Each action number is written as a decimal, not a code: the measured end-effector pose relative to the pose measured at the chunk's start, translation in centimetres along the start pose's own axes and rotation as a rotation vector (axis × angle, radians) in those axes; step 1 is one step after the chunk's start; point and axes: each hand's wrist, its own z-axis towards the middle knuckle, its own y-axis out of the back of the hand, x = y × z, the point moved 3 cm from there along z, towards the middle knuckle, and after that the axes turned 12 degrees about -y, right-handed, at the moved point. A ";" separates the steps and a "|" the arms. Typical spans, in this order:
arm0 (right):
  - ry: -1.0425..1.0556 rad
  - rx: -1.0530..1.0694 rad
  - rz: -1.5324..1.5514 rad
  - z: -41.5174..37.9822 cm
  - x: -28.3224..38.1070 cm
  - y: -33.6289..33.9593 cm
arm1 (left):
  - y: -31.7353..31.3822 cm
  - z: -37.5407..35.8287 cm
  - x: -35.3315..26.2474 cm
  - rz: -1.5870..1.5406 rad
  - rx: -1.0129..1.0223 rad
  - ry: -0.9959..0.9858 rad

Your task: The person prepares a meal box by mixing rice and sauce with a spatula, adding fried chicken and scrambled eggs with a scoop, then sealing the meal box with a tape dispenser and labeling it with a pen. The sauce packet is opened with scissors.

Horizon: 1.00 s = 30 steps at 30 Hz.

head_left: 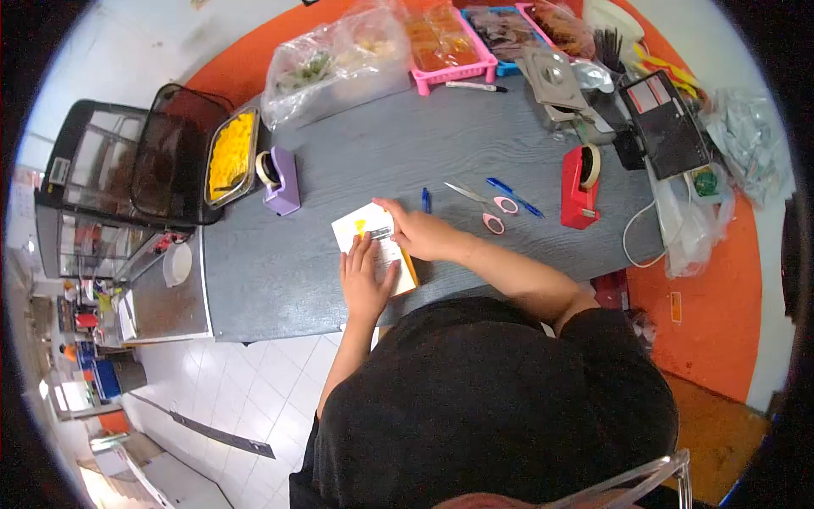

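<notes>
A white booklet or pad with a yellow mark, dark print and a yellow-orange side edge lies at the front of the grey table. My left hand rests flat on its face, fingers spread. Around its upper right edge, my right hand is closed, with part of the fingers hidden. Just beyond the booklet are a blue pen cap, pink-handled scissors and a blue pen.
A purple tape dispenser stands left, beside a tray of yellow food. To the right is a red tape dispenser. Along the back sit a plastic bag, a pink basket, a black marker and metal containers.
</notes>
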 end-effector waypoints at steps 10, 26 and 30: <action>-0.026 -0.032 -0.048 2.1 -0.5 0.3 | 0.6 0.2 -0.8 0.030 0.113 -0.046; 0.093 -0.073 -0.474 2.0 -0.3 -1.2 | 0.3 -0.3 -0.6 0.067 0.055 0.020; -0.081 -0.009 -0.137 2.0 -1.0 -0.1 | 0.3 -0.2 -0.5 0.079 0.058 0.035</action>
